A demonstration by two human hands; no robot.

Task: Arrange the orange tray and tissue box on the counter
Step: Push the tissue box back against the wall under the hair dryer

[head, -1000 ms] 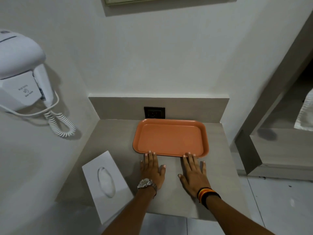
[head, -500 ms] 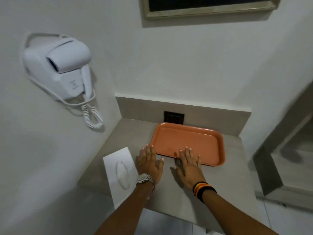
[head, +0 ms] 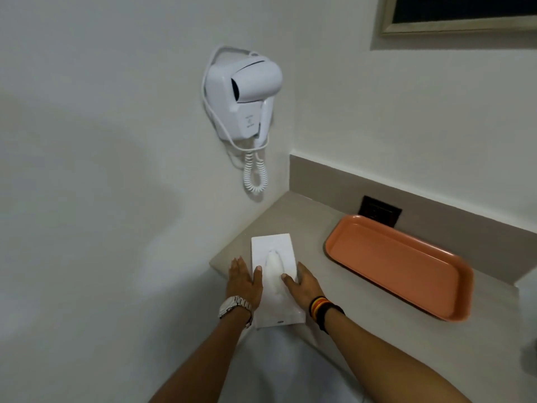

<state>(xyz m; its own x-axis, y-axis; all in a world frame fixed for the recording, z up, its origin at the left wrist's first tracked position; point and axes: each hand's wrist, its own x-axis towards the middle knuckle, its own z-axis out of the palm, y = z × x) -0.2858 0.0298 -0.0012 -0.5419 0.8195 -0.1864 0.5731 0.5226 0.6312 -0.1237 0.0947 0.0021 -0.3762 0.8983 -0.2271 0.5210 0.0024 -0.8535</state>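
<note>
A white tissue box (head: 274, 248) lies on the beige counter (head: 313, 251) near its front left corner, its near end hanging past the edge. My left hand (head: 242, 282) presses against the box's left side and my right hand (head: 300, 282) against its right side, thumbs resting on top, so both hands grip it. The empty orange tray (head: 398, 264) lies flat to the right, close to the backsplash, apart from both hands.
A white wall-mounted hair dryer (head: 242, 94) with a coiled cord hangs on the left wall above the counter. A black power socket (head: 379, 212) sits in the backsplash behind the tray. A framed picture (head: 459, 13) hangs at the top right.
Both hands left the tray's front edge and moved left onto the tissue box, one on each side. The view swung left and the box now lies straighter on the counter.
</note>
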